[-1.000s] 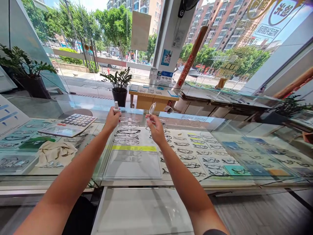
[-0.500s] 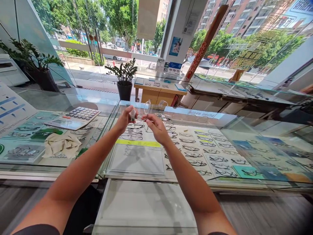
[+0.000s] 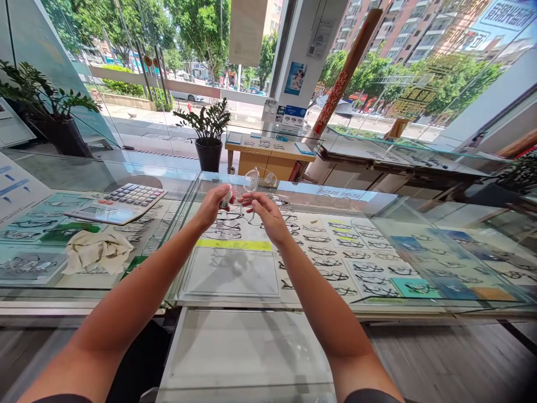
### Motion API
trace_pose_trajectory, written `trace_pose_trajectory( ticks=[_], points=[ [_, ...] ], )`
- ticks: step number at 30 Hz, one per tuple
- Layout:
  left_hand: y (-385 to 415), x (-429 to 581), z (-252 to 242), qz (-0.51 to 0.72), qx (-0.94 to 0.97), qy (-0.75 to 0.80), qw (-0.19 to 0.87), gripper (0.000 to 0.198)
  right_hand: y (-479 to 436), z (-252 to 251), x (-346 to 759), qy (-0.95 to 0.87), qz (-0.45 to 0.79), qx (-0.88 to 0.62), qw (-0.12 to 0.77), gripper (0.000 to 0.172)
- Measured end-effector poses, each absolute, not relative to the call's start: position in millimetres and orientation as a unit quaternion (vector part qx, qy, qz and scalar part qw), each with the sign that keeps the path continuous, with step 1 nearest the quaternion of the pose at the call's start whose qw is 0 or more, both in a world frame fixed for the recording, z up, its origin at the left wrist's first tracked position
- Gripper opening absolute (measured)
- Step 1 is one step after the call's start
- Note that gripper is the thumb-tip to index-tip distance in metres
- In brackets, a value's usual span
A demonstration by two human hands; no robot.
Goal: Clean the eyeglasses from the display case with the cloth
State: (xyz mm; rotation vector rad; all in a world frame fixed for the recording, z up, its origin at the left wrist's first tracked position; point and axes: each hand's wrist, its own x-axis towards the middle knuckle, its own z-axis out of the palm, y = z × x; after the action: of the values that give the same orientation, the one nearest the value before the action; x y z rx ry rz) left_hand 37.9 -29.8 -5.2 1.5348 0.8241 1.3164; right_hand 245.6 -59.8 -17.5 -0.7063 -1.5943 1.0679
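Note:
Both my arms reach out over a glass display counter. My left hand is closed round a small white spray bottle, its top tilted toward the glasses. My right hand pinches a pair of clear-framed glasses by the frame, holding them up just right of the bottle. The two hands are almost touching. Rows of spectacle frames lie on trays under the glass below them.
A calculator and a crumpled beige cloth lie on the counter at left. Potted plants stand behind, with a wooden table and large windows beyond. A second glass counter runs to the right.
My left hand swung the spray bottle from upright at left inward to the glasses and tilted it. My right hand drew the glasses slightly left and higher. The camera tilted a little.

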Motion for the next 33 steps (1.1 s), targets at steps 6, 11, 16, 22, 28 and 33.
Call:
trace_pose_trajectory(
  ticks=[6,11,16,22,28,33],
  points=[
    [-36.7,39.1,-4.0,0.474,0.720,0.342,0.375,0.057,-54.7,-18.4,247.7,-0.629,0.468,-0.300,0.544,0.050],
    [-26.5,22.6,4.2,0.530,0.623,0.349,0.457,0.063,-54.3,-15.9,249.9,-0.623,0.458,-0.305,0.555,0.051],
    [-9.7,-0.9,12.0,0.598,0.528,0.346,0.494,0.069,-52.5,-14.9,252.9,-0.617,0.465,-0.302,0.558,0.049],
    [32.9,-27.9,-14.9,0.664,0.450,0.426,0.419,0.068,-53.4,-14.4,254.1,-0.613,0.474,-0.295,0.559,0.043],
    [69.7,-60.4,-54.9,0.642,0.362,0.597,0.316,0.034,-51.6,-14.0,254.8,-0.616,0.474,-0.299,0.554,0.045],
    [72.1,-71.4,-74.0,0.604,0.355,0.667,0.254,0.030,-50.5,-15.7,253.8,-0.600,0.504,-0.284,0.552,0.046]
  ],
)
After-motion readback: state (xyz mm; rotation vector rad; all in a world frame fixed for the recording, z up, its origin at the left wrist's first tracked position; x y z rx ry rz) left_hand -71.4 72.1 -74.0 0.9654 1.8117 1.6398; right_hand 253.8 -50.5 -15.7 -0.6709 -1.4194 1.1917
